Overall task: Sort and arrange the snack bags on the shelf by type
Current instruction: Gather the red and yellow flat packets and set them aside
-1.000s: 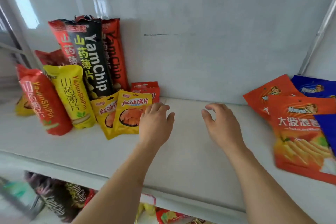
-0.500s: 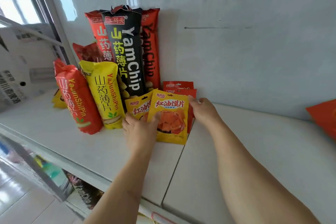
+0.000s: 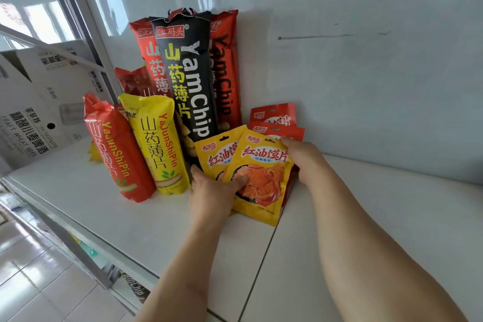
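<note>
Head view, looking down along both forearms onto a white shelf (image 3: 78,206) backed by a glossy white wall. The left hand (image 3: 211,191) grips the front yellow snack pouch (image 3: 261,178) from its lower left side, thumb pressed flat across the printed food picture. The right hand (image 3: 303,157) holds the same pouch at its upper right edge — its fingers curl behind the packet and are hidden there. A second yellow pouch (image 3: 214,154) leans just behind and left of the first, overlapped by it. Two small red pouches (image 3: 274,117) stand behind these, close to the wall. To the left, a tall black YamChip bag (image 3: 188,78) stands upright against the wall between two tall red YamChip bags (image 3: 224,68), and in front of them lean a yellow tube bag (image 3: 159,144) and a red tube bag (image 3: 117,154) side by side, touching. A printed cardboard box (image 3: 34,102) sits beyond the shelf's left end.
</note>
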A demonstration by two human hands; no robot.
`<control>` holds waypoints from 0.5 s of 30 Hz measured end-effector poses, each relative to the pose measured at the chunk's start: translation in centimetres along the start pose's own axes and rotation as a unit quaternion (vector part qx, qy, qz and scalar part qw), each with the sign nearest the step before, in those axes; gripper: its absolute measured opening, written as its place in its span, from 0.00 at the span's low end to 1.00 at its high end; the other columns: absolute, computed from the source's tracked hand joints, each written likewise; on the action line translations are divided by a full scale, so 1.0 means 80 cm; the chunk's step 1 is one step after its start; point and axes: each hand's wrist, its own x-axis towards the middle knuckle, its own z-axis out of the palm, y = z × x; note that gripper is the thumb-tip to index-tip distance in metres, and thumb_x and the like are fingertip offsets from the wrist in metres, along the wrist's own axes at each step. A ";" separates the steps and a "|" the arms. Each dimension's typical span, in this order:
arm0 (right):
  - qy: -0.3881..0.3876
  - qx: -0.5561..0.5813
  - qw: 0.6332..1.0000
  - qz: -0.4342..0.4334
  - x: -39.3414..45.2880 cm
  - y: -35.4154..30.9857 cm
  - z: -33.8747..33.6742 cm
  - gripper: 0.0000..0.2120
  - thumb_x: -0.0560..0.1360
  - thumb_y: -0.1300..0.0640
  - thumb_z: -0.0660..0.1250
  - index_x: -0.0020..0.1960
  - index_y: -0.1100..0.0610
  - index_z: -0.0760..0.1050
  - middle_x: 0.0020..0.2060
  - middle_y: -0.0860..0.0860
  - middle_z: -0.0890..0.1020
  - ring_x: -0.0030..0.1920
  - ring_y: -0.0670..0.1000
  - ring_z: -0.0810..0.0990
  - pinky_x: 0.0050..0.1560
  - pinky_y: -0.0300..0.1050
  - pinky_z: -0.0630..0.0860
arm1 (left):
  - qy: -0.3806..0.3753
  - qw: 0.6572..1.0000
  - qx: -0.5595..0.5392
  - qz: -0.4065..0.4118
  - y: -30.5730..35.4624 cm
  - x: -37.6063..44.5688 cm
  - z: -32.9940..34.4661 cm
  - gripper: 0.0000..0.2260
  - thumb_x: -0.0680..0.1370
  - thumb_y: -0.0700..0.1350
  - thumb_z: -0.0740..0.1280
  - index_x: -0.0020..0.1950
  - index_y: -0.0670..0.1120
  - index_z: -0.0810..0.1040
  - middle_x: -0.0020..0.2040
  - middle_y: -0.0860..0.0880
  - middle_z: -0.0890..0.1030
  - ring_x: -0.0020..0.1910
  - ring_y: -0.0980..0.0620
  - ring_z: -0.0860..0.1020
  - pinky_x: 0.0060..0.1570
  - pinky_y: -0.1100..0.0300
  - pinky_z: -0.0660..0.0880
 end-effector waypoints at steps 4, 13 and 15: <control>-0.044 0.031 0.998 0.016 -0.007 -0.001 -0.010 0.11 0.77 0.49 0.69 0.51 0.56 0.79 0.42 0.55 0.87 0.41 0.55 0.86 0.50 0.52 0.82 | -0.019 0.997 -0.073 -0.011 0.005 -0.004 -0.006 0.48 0.67 0.51 0.82 0.78 0.46 0.57 0.67 0.47 0.77 0.63 0.41 0.77 0.61 0.45 0.76; -0.046 0.087 0.995 0.013 -0.027 0.017 -0.032 0.13 0.78 0.45 0.66 0.52 0.54 0.80 0.43 0.54 0.87 0.45 0.56 0.86 0.56 0.56 0.80 | -0.139 0.975 -0.172 -0.028 0.000 -0.003 -0.009 0.14 0.72 0.46 0.79 0.54 0.54 0.78 0.49 0.50 0.87 0.46 0.45 0.86 0.49 0.42 0.84; -0.040 0.106 0.993 0.012 -0.032 0.019 -0.040 0.13 0.78 0.44 0.65 0.53 0.53 0.80 0.45 0.54 0.87 0.46 0.55 0.86 0.53 0.53 0.81 | -0.154 0.968 -0.194 -0.027 0.000 -0.005 -0.008 0.12 0.75 0.46 0.77 0.56 0.55 0.79 0.49 0.51 0.87 0.47 0.46 0.87 0.49 0.43 0.84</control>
